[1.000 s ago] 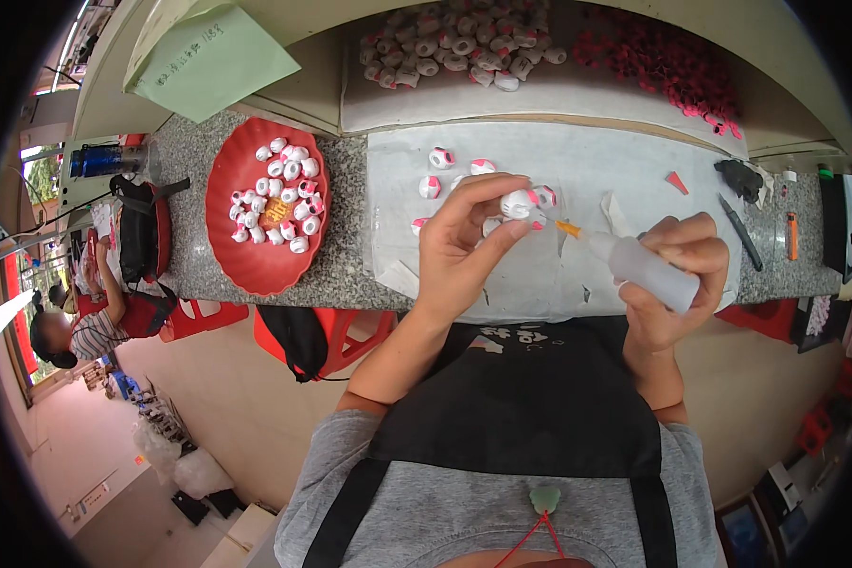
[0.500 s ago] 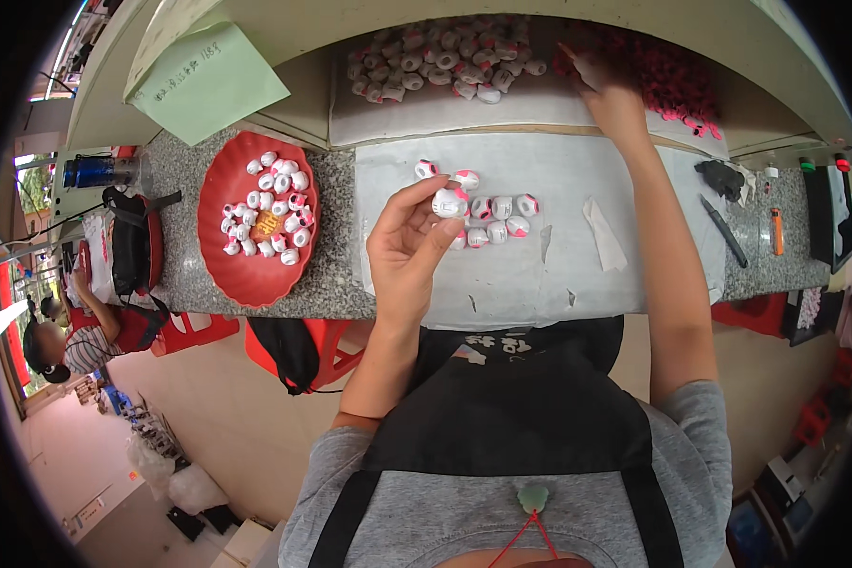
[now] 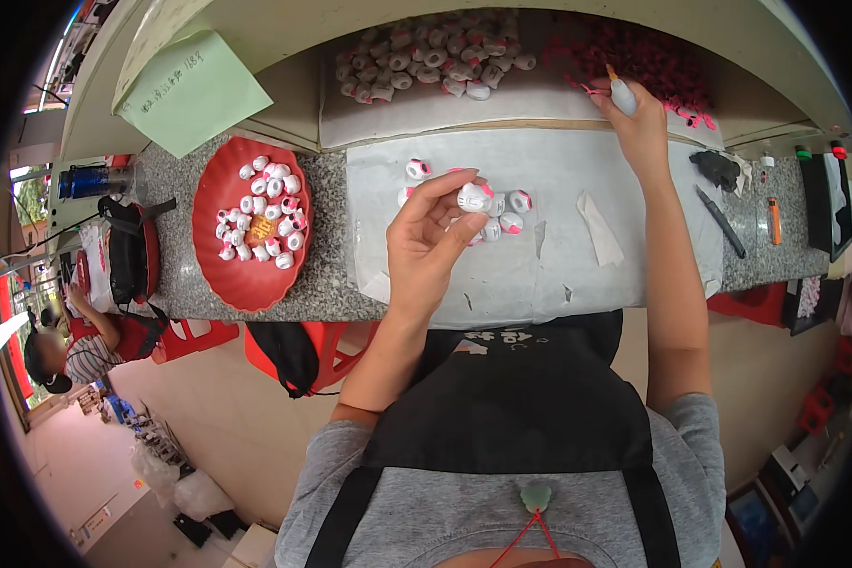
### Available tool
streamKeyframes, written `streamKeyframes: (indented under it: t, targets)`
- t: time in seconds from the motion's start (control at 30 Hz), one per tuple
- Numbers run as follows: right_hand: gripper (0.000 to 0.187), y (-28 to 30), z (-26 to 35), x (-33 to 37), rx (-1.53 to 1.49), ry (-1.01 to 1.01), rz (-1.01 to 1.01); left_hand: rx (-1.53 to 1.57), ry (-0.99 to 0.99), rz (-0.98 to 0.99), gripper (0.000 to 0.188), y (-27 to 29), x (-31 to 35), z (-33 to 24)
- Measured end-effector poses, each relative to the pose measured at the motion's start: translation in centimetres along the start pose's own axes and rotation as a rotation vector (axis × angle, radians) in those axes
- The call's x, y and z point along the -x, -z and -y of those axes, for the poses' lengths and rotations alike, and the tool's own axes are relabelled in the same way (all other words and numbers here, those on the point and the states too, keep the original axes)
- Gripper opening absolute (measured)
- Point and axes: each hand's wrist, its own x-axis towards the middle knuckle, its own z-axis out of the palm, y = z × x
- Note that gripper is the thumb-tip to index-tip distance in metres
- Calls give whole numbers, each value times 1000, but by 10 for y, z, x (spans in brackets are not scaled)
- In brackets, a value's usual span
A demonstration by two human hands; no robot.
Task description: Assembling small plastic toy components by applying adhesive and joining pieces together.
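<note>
My left hand pinches a small white-and-pink hollow plastic piece between thumb and fingers. It is above the white work sheet. Other such pieces lie behind and beside that hand, partly hidden by it. At the back right, my right hand grips a small white squeeze bottle with an orange tip. A tiny pink part shows at its fingertips, by the pile of small pink parts. A heap of white-and-pink pieces fills the shelf's left side.
On the left stands a red scalloped dish holding several white-and-pink pieces. A paper strip, dark knife-like tool, orange lighter and black lump lie on the right. A green note hangs from the shelf. Another person sits far left.
My left hand has moved slightly right with its piece. My right hand has drawn out from over the pink pile and turned, so the bottle and a pink part now show.
</note>
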Motion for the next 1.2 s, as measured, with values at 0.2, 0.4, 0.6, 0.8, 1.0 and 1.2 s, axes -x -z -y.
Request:
streamKeyframes:
  t: [0.2,0.4,0.6,0.8,1.0,1.2]
  targets:
    - [4,18,50,48,-675,-209,156,-3,-12,29,34,-7,0,3]
    - [9,10,88,94,-966,-275,325,-122,-27,70,33,-13,3,5]
    - [8,6,88,98,-917,-222,355,-389,-197,69,28,-19,2,-1]
    - [10,5,86,97,-792,-167,335,-459,-280,149,26,-15,1,-1]
    - [25,1,84,102,-794,-101,267,-47,-59,149,28,-16,3,-4]
    - [29,1,97,101,-886,-140,371,23,-21,189,25,-15,8,-5]
